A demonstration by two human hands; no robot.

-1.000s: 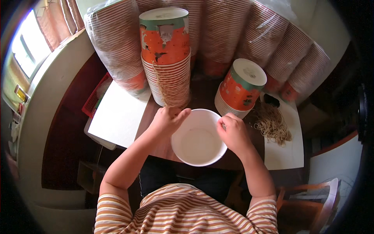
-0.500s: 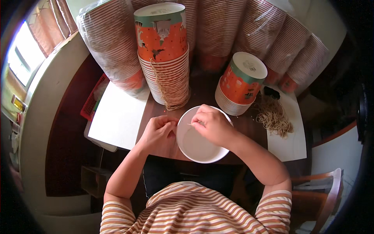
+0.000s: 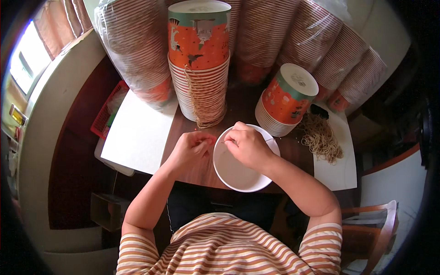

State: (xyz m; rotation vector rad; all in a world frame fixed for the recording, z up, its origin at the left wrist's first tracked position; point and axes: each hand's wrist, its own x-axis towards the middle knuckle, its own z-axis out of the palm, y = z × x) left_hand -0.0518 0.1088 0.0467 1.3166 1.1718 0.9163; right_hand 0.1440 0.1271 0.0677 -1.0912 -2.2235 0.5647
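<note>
A white round paper bucket (image 3: 240,176) stands mouth up on the table in front of me, its inside bare white. Over its mouth is my right hand (image 3: 247,145), thumb and fingers pinched on a thin cord (image 3: 269,139); part of the cord shows past the hand at the far right rim. My left hand (image 3: 191,149) is closed in a pinch just left of the bucket's rim. What its fingertips hold, if anything, is too small to make out.
Behind the bucket stand a tall stack of orange and green paper buckets (image 3: 199,43) with cord loops (image 3: 206,103) hanging down it, and a shorter stack (image 3: 286,98). A tangled cord bundle (image 3: 321,137) lies right. Plastic-wrapped bucket stacks (image 3: 133,46) line the back; a red basket (image 3: 103,117) is left.
The bucket and my right hand sit slightly farther right in view. More cord shows at the right rim. Both hands keep their pinch; the whole view has shifted a little.
</note>
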